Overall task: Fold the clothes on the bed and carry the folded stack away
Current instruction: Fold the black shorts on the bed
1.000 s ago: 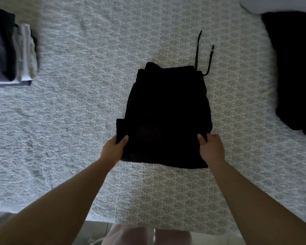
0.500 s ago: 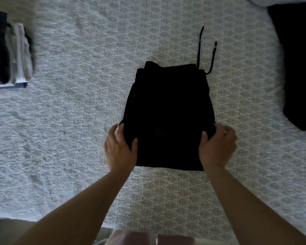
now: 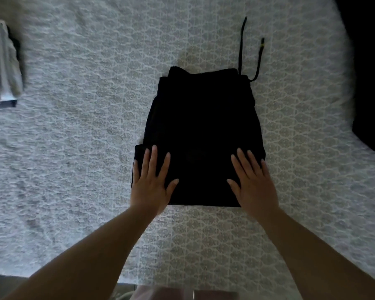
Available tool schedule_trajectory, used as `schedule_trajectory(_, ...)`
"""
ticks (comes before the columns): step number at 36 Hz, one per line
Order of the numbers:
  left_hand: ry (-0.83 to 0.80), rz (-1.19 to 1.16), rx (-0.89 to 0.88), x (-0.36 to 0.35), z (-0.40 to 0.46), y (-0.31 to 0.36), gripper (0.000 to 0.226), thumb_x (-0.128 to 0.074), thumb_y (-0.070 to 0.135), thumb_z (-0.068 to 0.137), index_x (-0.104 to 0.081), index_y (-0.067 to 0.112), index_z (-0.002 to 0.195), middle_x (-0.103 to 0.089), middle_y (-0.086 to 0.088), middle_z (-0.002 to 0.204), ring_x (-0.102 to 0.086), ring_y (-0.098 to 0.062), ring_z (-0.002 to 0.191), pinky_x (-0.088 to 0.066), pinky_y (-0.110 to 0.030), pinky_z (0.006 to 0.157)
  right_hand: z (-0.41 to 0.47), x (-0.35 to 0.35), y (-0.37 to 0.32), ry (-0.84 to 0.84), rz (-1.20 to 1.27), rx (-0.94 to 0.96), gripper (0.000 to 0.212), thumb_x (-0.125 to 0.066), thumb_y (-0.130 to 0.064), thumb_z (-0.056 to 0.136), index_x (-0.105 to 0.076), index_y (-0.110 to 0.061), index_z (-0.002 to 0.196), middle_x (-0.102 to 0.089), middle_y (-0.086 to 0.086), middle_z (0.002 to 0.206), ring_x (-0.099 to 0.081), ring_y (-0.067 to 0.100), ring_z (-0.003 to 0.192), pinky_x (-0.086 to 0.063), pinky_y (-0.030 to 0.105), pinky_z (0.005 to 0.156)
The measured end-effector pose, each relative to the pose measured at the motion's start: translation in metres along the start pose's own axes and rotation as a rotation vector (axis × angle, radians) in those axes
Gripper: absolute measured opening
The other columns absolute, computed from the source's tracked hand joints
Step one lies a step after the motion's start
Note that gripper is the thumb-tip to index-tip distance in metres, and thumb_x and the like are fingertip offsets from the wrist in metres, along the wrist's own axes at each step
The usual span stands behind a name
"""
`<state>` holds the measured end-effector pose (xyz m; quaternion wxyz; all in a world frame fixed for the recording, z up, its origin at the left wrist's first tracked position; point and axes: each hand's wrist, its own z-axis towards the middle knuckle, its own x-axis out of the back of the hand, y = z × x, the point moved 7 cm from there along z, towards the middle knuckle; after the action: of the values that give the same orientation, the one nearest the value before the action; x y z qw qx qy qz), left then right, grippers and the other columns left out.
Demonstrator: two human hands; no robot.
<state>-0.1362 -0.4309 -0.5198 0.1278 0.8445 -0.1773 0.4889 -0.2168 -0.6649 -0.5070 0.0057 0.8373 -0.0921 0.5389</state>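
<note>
Where half a second ago both hands curled around the near corners of the folded black garment, they now lie flat on top of it, fingers straight and spread: the left hand presses the near left corner, the right hand the near right corner, neither one gripping anything. Since then the garment has kept its place in the middle of the bed, a little toward the near edge, folded into a rough rectangle that narrows toward the far side, with a small flap jutting out at its left edge. Two thin black drawstrings trail from its far right corner across the cover, one with a yellowish band near its tip. At the left edge of the bed sits a stack of folded clothes, grey and white, blurred. Another dark garment lies along the right edge, well apart. Pale and textured, the bed cover carries a repeating lattice pattern.
</note>
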Motion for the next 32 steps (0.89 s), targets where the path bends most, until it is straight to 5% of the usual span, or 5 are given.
schedule_trajectory(10,0.215,-0.071,-0.284,0.081,0.077,0.091,0.063,-0.029,0.051,0.097,-0.003,0.031,0.151,0.002,-0.003,0.161,0.009,-0.027,0.147,0.011,-0.047,0.115,0.049,0.067,0.029,0.300,0.504,-0.288,0.038,-0.047,-0.026,0.097,-0.051,-0.010,0.131,-0.048,0.009,0.134,-0.043,0.027,0.123,-0.033,0.039,0.103)
schedule_trajectory(16,0.330,-0.490,0.268,0.102,0.137,0.051,0.084,-0.054,0.052,0.088,-0.007,0.024,0.152,-0.008,-0.010,0.158,-0.015,-0.030,0.143,-0.018,-0.046,0.114,0.109,0.077,0.073,0.216,0.849,-0.491,0.044,-0.043,-0.037,0.098,-0.044,-0.013,0.135,-0.045,0.007,0.133,-0.045,0.023,0.121,-0.036,0.039,0.104)
schedule_trajectory(21,0.452,-0.490,0.331,0.110,0.141,0.025,0.085,-0.056,0.057,0.086,-0.013,0.023,0.151,-0.025,-0.010,0.151,-0.030,-0.029,0.135,-0.032,-0.045,0.106,0.153,0.070,0.071,0.001,0.783,-0.376,0.051,-0.040,-0.046,0.096,-0.050,-0.010,0.131,-0.048,0.011,0.129,-0.046,0.029,0.120,-0.038,0.035,0.099)
schedule_trajectory(28,0.461,-0.695,0.525,0.100,0.138,-0.010,0.063,-0.057,0.035,0.090,-0.025,0.033,0.144,-0.061,-0.005,0.123,-0.060,-0.026,0.105,-0.044,-0.039,0.074,0.166,0.072,0.047,0.040,0.695,-0.313,0.055,-0.042,-0.045,0.096,-0.037,-0.012,0.140,-0.035,0.012,0.135,-0.036,0.027,0.127,-0.029,0.032,0.102)
schedule_trajectory(32,0.510,-0.832,0.658,0.094,0.127,-0.016,0.057,-0.053,0.015,0.090,-0.032,0.028,0.141,-0.051,-0.004,0.131,-0.054,-0.024,0.110,-0.041,-0.038,0.073,0.167,0.070,0.042,0.036,0.768,-0.302,0.060,-0.042,-0.052,0.094,-0.034,-0.017,0.144,-0.033,0.009,0.138,-0.031,0.025,0.131,-0.023,0.030,0.107)
